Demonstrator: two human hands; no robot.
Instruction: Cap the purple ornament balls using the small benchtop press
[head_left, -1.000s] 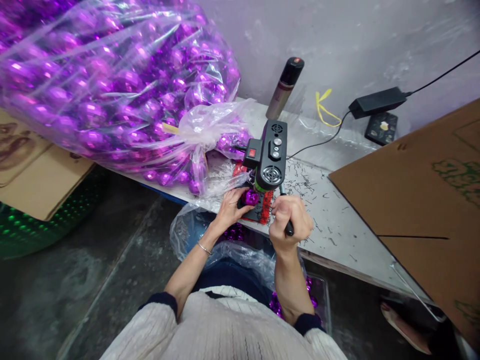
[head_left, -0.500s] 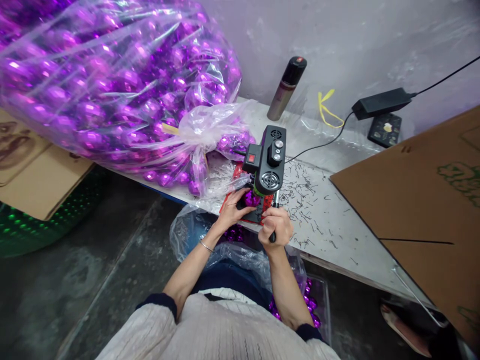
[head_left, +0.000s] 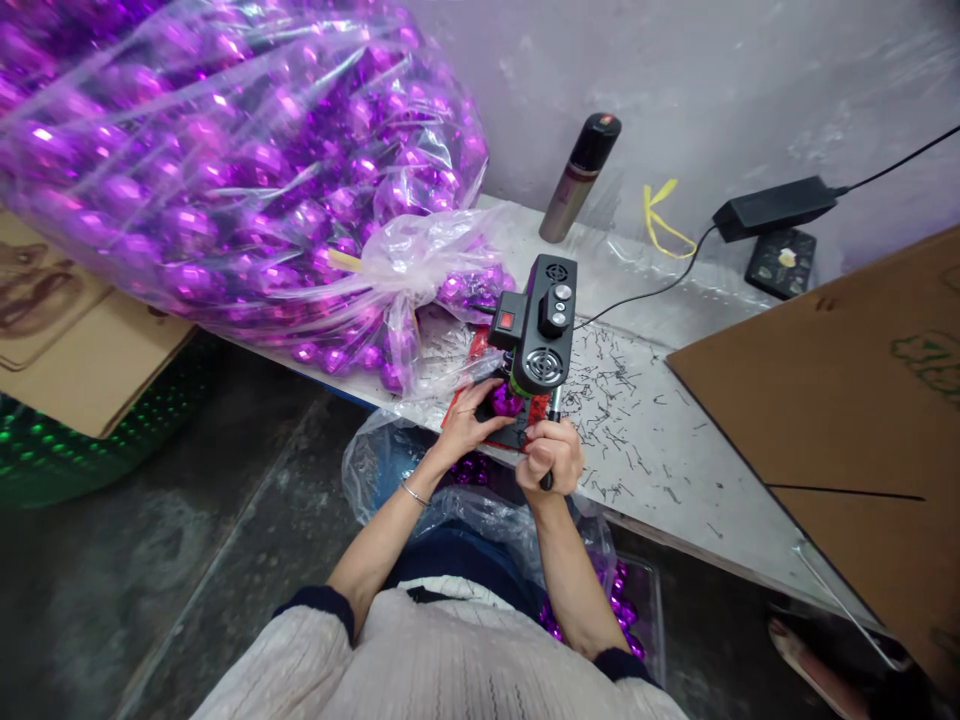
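So the main change was on the right side. A second earlier the right hand [head_left: 553, 455] sat further out to the right with the lever [head_left: 556, 402], and by this point it had swung it inward, toward the front of the black machine [head_left: 544, 325]. Nearly all of that happened in the first half second; after that the lever barely budged. Those right fingers were curled tight around its black grip, no gap that I could spot.

The machine's head looked a bit lower too, with more of the purple ball [head_left: 507, 402] tucked under the green part [head_left: 517, 386]. Couldn't tell whether the two were really pressed together, that bit was hidden.

The left hand [head_left: 462, 428] pretty much stayed put. Its thumb and fingers were part open, bent round the ball from the left and front, and seemed to have hold of it. The ball was right under the head, above the dark base, with red matting [head_left: 538, 408] beside it on the desk [head_left: 667, 450].

My read: the lever stroke was mostly done, and the left hand was there to keep the ball lined up.
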